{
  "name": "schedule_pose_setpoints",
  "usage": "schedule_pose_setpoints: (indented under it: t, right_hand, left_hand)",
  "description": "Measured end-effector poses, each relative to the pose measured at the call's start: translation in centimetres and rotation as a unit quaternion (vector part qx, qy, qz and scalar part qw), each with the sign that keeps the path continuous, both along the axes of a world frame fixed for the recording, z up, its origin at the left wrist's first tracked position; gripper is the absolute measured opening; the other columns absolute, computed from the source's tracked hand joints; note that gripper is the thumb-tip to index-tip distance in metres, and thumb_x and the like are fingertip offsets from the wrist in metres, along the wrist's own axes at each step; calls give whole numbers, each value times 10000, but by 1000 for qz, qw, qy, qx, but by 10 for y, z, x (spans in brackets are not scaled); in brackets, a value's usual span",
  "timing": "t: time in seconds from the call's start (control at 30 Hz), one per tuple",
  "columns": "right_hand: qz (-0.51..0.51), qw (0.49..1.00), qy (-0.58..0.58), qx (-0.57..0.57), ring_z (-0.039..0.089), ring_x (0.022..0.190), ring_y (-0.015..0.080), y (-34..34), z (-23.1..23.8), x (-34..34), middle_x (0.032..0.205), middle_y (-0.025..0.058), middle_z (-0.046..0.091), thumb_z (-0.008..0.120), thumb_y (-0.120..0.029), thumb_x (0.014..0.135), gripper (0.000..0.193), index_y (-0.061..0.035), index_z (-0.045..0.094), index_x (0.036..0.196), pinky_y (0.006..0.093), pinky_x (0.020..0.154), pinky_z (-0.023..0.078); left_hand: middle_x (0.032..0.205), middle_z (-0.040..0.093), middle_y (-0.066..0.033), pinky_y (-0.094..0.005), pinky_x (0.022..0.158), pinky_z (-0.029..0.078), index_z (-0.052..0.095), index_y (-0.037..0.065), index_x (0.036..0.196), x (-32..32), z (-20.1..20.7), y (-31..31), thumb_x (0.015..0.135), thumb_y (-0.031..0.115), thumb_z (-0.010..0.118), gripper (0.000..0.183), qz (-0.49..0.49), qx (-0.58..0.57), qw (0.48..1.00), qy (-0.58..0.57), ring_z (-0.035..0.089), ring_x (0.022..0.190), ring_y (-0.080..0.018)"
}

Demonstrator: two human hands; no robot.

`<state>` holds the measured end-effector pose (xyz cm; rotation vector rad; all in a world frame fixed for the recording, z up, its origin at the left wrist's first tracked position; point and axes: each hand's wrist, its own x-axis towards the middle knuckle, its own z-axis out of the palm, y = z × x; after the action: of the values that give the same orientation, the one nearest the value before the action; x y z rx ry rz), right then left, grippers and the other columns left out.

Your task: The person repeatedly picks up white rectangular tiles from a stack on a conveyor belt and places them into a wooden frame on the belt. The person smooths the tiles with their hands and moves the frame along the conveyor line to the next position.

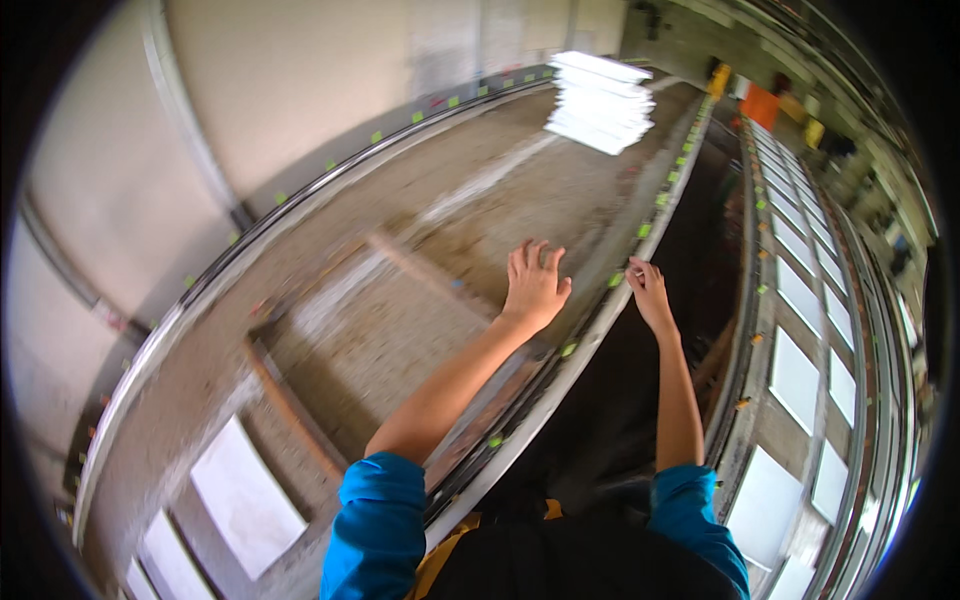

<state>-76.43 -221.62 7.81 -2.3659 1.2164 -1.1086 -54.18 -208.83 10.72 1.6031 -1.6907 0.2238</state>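
Observation:
My left hand point(535, 290) is over the long brown table point(560, 190) with its fingers spread and nothing in them. Just to its right, my right hand point(650, 292) is at the table's pale edge rail point(663, 205), fingers bent and drawn together. Whether anything small is between those fingertips cannot be made out. Below and left of my left hand lies a rectangular frame with reddish-brown bars point(290, 405), partly hidden by my left forearm. White sheets point(248, 497) lie on the table nearer to me, at the lower left.
A stack of white panels point(602, 105) stands at the table's far end. Green tabs point(645, 231) line the rails. Across a dark gap on the right, another long table carries rows of white sheets point(793, 378). A pale wall point(300, 90) runs along the left; an orange thing point(760, 106) is far off.

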Motion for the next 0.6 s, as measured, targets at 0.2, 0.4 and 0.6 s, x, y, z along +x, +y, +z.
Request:
schedule_pose_setpoints:
  t: [0.2, 0.4, 0.6]
  right_hand:
    - [-227, 853, -419, 213, 497, 550, 71, 4, -135, -107, 713, 16, 571, 505, -253, 921, 201, -72, 587, 951, 233, 463, 366]
    - [-522, 806, -160, 226, 583, 829, 230, 59, -413, -307, 972, 90, 592, 483, -193, 875, 192, -81, 570, 1004, 335, 751, 461]
    - [-308, 504, -446, 673, 584, 826, 222, 116, -380, -157, 964, 88, 595, 478, -187, 880, 194, -83, 569, 1015, 332, 752, 461]
  left_hand:
    - [1036, 562, -108, -417, 885, 424, 553, 78, 1020, -136, -27, -118, 775, 91, 612, 252, -203, -77, 971, 96, 498, 1012, -320]
    - [937, 602, -132, -417, 825, 439, 603, 80, 961, -325, -129, -122, 773, 96, 594, 188, -365, 104, 911, 163, 545, 946, -329]
    - [904, 641, -203, -471, 803, 468, 671, 65, 906, -140, -298, -102, 818, 253, 519, 257, -137, 361, 918, 91, 599, 912, -387]
